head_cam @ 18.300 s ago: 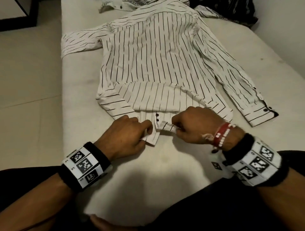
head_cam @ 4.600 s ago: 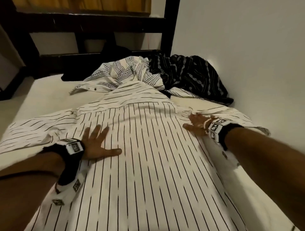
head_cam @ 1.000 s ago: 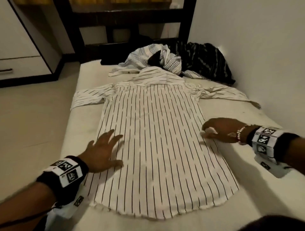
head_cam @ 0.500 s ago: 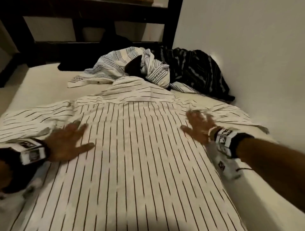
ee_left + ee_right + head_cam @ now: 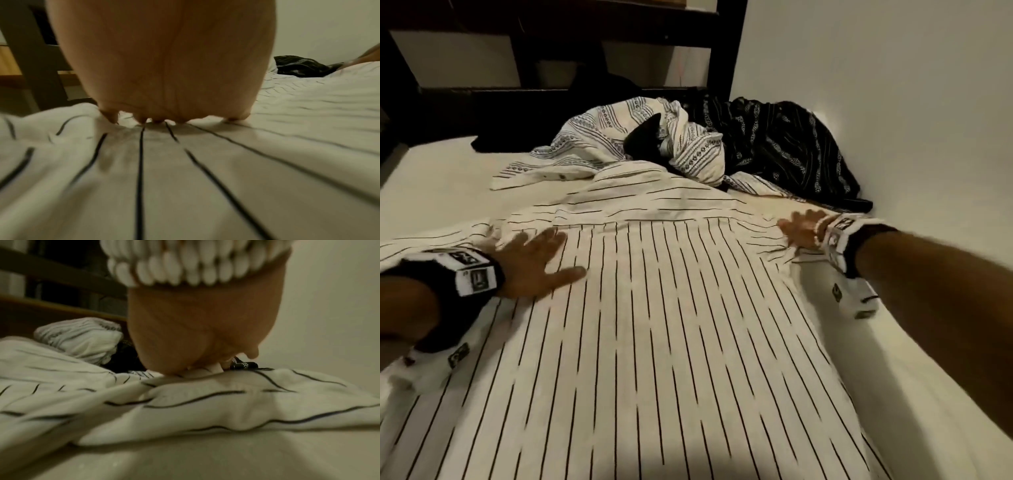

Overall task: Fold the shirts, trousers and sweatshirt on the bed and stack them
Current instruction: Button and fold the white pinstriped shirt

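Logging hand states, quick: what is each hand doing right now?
Left hand: open, flat on the striped shirt.
Right hand: open, fingers spread, pressing the shirt's right shoulder.

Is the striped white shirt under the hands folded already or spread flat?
Spread flat: the striped shirt lies open, back up, sleeves out, on the bed.

Dim, warm light — soft blur (wrist views).

Head view looks down along bed (image 5: 431,178) toward far frame. Wrist views sit low, just above striped shirt (image 5: 654,325), facing forward under each palm. All share shirt.
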